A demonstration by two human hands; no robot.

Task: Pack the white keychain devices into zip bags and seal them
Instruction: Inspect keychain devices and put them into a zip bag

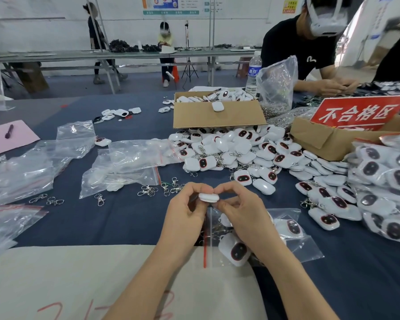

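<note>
Grip: left hand (185, 212) and right hand (239, 210) both pinch one white keychain device (208, 197) above tabletop (125, 218) | zip bag (310, 248) beneath, part-filled, apparently unsealed | packed bags (383, 172) stacked right | loose pile (240, 153) left to bag
</note>
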